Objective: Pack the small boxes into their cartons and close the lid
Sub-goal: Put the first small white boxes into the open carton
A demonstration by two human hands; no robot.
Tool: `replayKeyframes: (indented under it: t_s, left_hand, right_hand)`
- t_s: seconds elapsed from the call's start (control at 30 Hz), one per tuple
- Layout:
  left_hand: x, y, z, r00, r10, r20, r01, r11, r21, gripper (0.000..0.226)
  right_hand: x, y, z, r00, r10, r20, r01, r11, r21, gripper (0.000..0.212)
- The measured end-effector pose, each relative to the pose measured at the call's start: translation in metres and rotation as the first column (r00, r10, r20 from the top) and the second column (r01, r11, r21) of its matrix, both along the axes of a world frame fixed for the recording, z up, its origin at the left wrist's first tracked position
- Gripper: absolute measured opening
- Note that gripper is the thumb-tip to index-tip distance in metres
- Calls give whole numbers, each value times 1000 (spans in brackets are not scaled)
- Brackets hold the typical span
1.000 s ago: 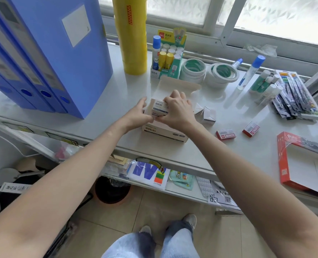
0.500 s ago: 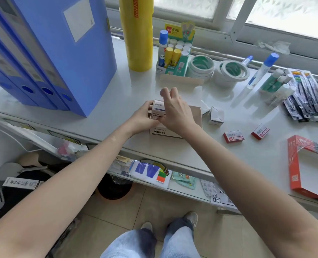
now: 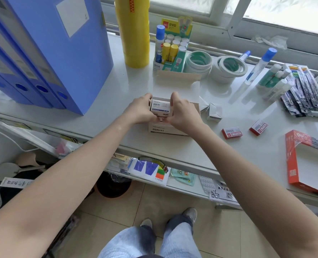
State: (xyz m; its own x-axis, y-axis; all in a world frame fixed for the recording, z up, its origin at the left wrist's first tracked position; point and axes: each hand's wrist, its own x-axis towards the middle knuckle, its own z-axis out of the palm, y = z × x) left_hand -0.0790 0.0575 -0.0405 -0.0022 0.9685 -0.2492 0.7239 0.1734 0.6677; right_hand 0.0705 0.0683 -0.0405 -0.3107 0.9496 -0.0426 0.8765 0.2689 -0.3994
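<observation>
A white carton (image 3: pixel 159 130) of paper-clip boxes stands near the table's front edge, its lid (image 3: pixel 182 84) open and leaning back. At the carton's left end a small white box (image 3: pixel 160 107) with a purple stripe sticks up, held from both sides. My left hand (image 3: pixel 140 110) grips its left side and my right hand (image 3: pixel 182 112) pinches its right side. Another small white box (image 3: pixel 214 112) lies just right of the carton. Two small red boxes (image 3: pixel 231 132) (image 3: pixel 258 127) lie farther right, near an open red carton (image 3: pixel 292 164).
Blue file boxes (image 3: pixel 48 53) stand at the left, a tall yellow roll (image 3: pixel 134 30) behind the carton. A glue-stick display (image 3: pixel 171 53), tape rolls (image 3: pixel 198 62) and packaged pens (image 3: pixel 307 90) fill the back and right. The table edge (image 3: pixel 154 153) runs just below my wrists.
My right hand has come off the top of the small box and now pinches its right side. The carton's lid, folded forward half a second ago, leans back open again.
</observation>
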Motion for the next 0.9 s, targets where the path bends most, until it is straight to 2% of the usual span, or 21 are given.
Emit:
replayKeyframes:
  t_s: [0.1,0.2,0.33,0.63,0.9]
  left_hand:
    - [1,1,1,998,26,-60,-24,999,40,57]
    - [0,2,2,995,76,-67,-70,994,89,50]
    - [0,1,1,992,106,-67,-96,986,137,52]
    - [-4,0,5,976,108,188,-106,994,-22,56]
    - [-1,-1,5,988,100,121,-103,994,26,53]
  right_hand:
    - [1,5,-5,996,-73,-52,70,996,-59,41]
    - [-1,6,-8,990,-85,-110,83,996,-27,34]
    - [-3,4,-11,983,-72,-167,70,997,-23,30]
    - [-1,8,-13,989,-57,-137,39,991,-132,45]
    - [0,9,-5,995,-48,-85,31,982,-186,30]
